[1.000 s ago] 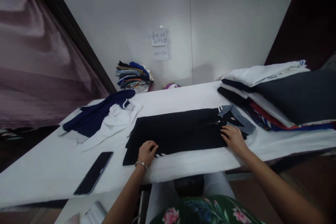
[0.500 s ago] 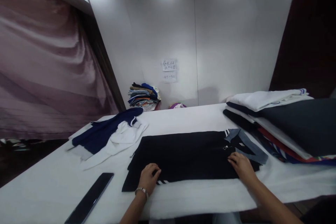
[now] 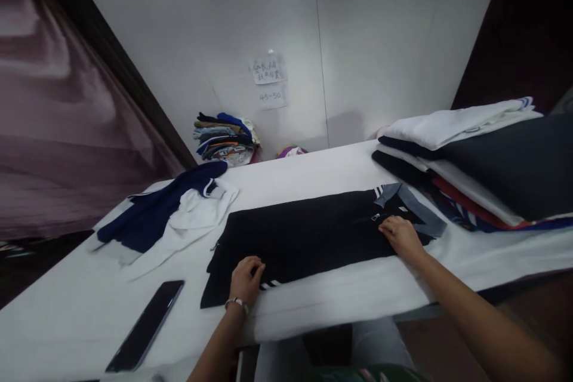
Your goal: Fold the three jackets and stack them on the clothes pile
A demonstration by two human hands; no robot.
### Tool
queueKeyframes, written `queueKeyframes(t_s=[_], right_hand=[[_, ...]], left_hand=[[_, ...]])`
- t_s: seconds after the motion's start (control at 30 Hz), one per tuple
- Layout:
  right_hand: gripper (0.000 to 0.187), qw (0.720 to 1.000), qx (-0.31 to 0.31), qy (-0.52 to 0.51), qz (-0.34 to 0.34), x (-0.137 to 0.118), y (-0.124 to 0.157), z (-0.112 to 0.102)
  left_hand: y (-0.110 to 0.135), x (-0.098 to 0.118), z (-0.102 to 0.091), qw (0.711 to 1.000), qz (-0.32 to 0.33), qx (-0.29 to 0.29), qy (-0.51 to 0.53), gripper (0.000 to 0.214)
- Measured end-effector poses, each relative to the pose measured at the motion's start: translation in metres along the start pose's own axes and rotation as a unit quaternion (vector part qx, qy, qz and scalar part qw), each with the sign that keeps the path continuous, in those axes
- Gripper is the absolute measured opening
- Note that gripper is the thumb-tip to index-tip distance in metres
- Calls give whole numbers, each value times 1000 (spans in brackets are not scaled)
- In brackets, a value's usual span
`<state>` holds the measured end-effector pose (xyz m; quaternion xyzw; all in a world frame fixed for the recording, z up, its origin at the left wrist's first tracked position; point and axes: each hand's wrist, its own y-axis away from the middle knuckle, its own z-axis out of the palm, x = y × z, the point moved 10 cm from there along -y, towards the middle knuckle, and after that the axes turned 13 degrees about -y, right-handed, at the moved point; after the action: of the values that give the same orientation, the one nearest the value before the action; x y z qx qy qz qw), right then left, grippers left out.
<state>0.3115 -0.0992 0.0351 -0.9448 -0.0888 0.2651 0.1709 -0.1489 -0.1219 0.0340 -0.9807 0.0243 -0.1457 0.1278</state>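
Observation:
A black jacket with a grey collar, a zip pull and white stripes lies flat on the white table, folded into a long strip. At its near left edge, beside white stripes, my left hand rests with thumb and fingers curled together on the cloth. My right hand pinches the jacket near the collar and the zip pull. Whatever cloth lies between the fingertips is mostly hidden. A bracelet circles my left wrist.
A dark phone lies at the near left. Behind it are a crumpled navy garment and a white one. Folded clothes are stacked at right; another clothes pile stands by the wall, below paper notes.
The view has tipped downward, so everything sits higher in the picture. Both hands stay in nearly the same places on the jacket, the right one slightly further in from the near edge.

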Motion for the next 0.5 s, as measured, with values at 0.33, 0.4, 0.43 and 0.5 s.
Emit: queueKeyframes(t_s=[0.33,0.4,0.43,0.5], right_hand=[[28,998,-57,27,8,-1,0,-1],[27,997,-71,37,17,1,3,-3],[27,996,-72,41,20,3,5,-6],[28,997,-62,43,22,8,10,-15]], left_hand=[[-7,73,-11,994,76,-17,-74,18],[-4,116,-3,991,133,-20,-25,20],[-2,138,3,987,161,-24,-3,20],[0,183,17,975,218,-41,22,21]])
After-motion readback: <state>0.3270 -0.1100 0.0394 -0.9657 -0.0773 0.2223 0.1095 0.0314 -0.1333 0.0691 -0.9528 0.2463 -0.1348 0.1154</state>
